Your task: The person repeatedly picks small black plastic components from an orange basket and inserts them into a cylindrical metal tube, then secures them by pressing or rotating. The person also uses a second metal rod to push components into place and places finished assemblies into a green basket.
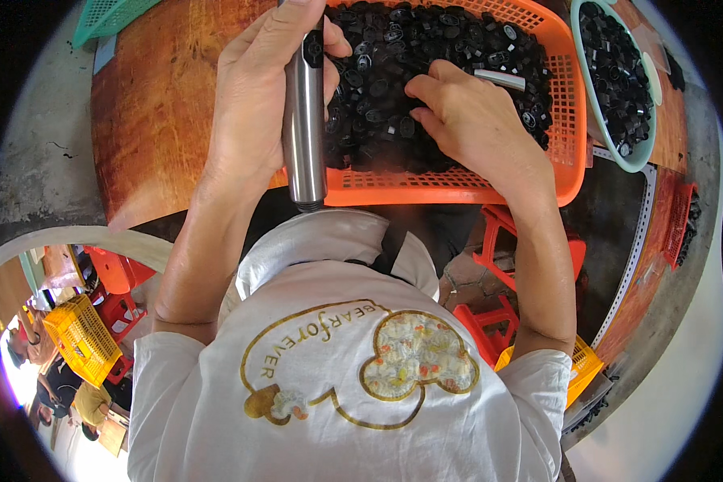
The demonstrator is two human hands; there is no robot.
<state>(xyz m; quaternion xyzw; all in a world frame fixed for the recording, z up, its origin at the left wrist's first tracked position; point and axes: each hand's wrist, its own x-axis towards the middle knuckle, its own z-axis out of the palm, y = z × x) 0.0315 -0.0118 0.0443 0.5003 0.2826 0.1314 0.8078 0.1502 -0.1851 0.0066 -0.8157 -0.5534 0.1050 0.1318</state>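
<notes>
My left hand (257, 88) is wrapped round a brushed-steel cylinder (304, 132) with a black strip near its top and a black threaded lower end. It stands almost upright at the near left of an orange plastic basket (458, 195). Small black plastic parts (377, 96) fill that basket in a heap. Over the heap's middle, my right hand (478, 120) has its fingers curled down towards the parts; what lies between the fingertips is hidden. Just beyond the right hand, a short silver tube (500, 79) rests on the black parts.
A pale green basin (574, 48) with more black parts is at the right. The wooden table (157, 104) extends left, with a green basket (108, 20) at its far corner. Red stools (490, 321) and yellow crates (82, 339) stand below; other people (92, 406) are at lower left.
</notes>
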